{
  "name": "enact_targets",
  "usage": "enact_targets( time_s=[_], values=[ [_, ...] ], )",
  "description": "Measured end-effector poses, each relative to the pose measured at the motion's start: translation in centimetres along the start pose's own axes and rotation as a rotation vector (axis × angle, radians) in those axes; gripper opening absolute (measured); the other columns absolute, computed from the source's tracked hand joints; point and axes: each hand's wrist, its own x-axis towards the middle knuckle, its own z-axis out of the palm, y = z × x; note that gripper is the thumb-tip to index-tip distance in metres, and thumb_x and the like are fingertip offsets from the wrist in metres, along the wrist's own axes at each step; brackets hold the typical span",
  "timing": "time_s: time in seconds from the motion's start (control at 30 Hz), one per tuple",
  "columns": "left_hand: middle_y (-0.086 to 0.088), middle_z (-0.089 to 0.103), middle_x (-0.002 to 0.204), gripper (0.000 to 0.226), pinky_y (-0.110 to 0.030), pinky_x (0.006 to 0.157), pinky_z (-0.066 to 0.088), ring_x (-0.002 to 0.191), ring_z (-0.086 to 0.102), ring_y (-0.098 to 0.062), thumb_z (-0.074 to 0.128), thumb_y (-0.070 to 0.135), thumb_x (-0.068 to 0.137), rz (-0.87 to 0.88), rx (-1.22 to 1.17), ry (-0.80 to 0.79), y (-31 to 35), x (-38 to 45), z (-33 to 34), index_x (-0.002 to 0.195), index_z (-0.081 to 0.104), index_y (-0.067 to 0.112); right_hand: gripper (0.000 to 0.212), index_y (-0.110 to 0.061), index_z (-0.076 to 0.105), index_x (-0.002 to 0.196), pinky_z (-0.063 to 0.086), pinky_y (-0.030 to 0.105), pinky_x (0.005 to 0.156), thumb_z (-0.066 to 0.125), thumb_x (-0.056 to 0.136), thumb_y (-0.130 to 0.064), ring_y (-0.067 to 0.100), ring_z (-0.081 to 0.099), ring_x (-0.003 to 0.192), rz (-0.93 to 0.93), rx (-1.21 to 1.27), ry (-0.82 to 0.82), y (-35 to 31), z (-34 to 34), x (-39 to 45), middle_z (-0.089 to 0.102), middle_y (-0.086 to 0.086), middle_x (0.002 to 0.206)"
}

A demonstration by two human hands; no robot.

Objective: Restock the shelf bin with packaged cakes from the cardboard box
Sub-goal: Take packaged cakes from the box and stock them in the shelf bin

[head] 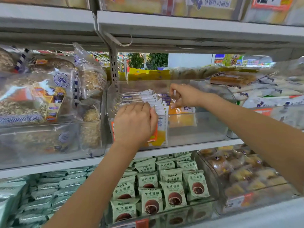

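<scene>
A clear plastic shelf bin [205, 127] sits on the middle shelf. Inside it stands a row of packaged cakes [162, 104] in white, purple and orange wrappers, bunched at the bin's left half. My left hand [135, 122] is at the bin's front left, fingers curled over the tops of the front packets. My right hand [182, 96] reaches in from the right and pinches the top edge of a packet further back. The bin's right half holds nothing. The cardboard box is out of view.
Bagged breads [49, 96] fill the bin to the left. White packets [271, 94] lie in the bin to the right. Green packaged cakes [164, 186] and yellow buns [243, 171] fill the shelf below. A metal shelf [181, 25] hangs close above the bin.
</scene>
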Motion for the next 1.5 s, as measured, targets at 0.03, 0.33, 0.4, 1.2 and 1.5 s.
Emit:
enact_targets(
  time_s=[0.03, 0.33, 0.4, 1.2, 1.5],
  values=[
    [-0.002, 0.064, 0.062, 0.041, -0.031, 0.061, 0.028, 0.057, 0.060, -0.023, 0.034, 0.026, 0.091, 0.001, -0.006, -0.010, 0.0, 0.1, 0.0, 0.068, 0.067, 0.013, 0.048, -0.021, 0.046, 0.097, 0.046, 0.035, 0.074, 0.082, 0.068, -0.033, 0.023, 0.050, 0.093, 0.019, -0.014, 0.016, 0.2, 0.1, 0.1, 0.056, 0.003, 0.095],
    [-0.010, 0.071, 0.109, 0.045, -0.037, 0.094, 0.043, 0.108, 0.064, -0.024, 0.032, 0.024, 0.097, 0.120, -0.157, -0.050, -0.2, -0.4, -0.6, 0.112, 0.069, 0.006, 0.024, -0.005, 0.056, 0.108, 0.040, 0.024, 0.085, 0.048, 0.087, 0.004, 0.017, 0.051, 0.101, 0.127, 0.246, 0.707, -2.8, -2.7, -8.9, 0.058, 0.008, 0.110],
    [-0.013, 0.056, 0.133, 0.044, -0.043, 0.110, 0.029, 0.129, 0.049, -0.026, 0.035, 0.023, 0.097, 0.269, -0.159, -0.042, -0.2, -2.3, -1.1, 0.131, 0.055, 0.003, 0.026, -0.005, 0.054, 0.099, 0.042, 0.027, 0.081, 0.041, 0.082, 0.008, 0.018, 0.052, 0.094, 0.109, 0.345, 0.917, -5.3, -1.0, -13.4, 0.056, 0.007, 0.100],
    [-0.010, 0.051, 0.128, 0.037, -0.041, 0.092, 0.048, 0.113, 0.054, -0.029, 0.039, 0.006, 0.093, -0.426, -0.387, -1.663, 0.7, -48.0, -15.6, 0.128, 0.049, 0.014, 0.019, -0.011, 0.054, 0.100, 0.049, 0.031, 0.073, 0.054, 0.095, -0.029, 0.017, 0.052, 0.079, 0.633, 0.622, -1.056, -22.6, 43.5, -39.6, 0.056, 0.007, 0.098],
    [-0.011, 0.051, 0.123, 0.034, -0.043, 0.086, 0.051, 0.105, 0.056, -0.031, 0.037, 0.001, 0.092, -0.397, -0.344, -1.675, -0.3, -48.3, -15.9, 0.121, 0.050, 0.010, 0.016, -0.005, 0.052, 0.104, 0.056, 0.039, 0.079, 0.047, 0.097, -0.019, 0.027, 0.059, 0.092, 0.911, 0.665, -0.855, -23.8, 47.3, -39.7, 0.056, 0.013, 0.099]
  ],
)
